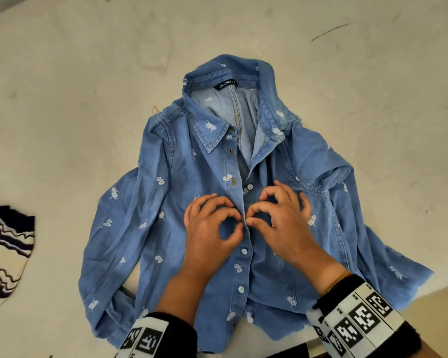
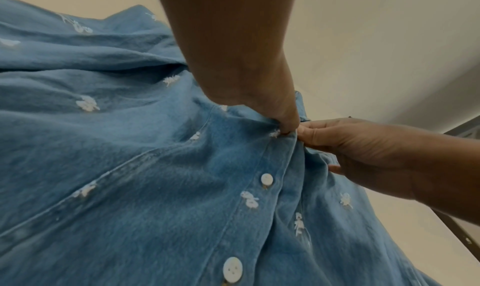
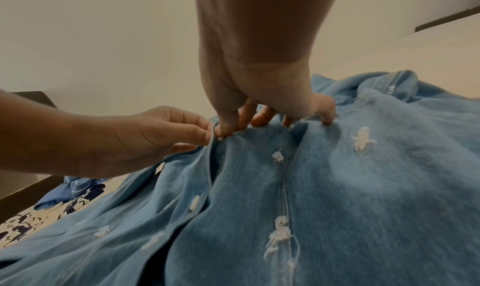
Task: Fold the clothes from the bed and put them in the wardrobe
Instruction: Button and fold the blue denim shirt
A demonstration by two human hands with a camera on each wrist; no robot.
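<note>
A blue denim shirt (image 1: 181,202) with small white embroidered flowers lies front-up on the cream bed sheet (image 1: 88,73), collar away from me and sleeves spread to both sides. Its lower white buttons (image 1: 244,251) are fastened; the upper part is open. My left hand (image 1: 212,223) pinches the left edge of the button placket at mid chest. My right hand (image 1: 274,215) pinches the opposite edge right beside it, fingertips nearly touching. The left wrist view shows the pinch on the shirt (image 2: 155,167) from below, as does the right wrist view of the shirt (image 3: 337,187).
A cream knit garment (image 1: 5,251) with dark wavy stripes lies at the left edge of the bed. In the right wrist view a blue cloth (image 3: 70,192) and a patterned cloth (image 3: 23,226) lie beyond the shirt. The bed's near edge (image 1: 411,293) runs at lower right.
</note>
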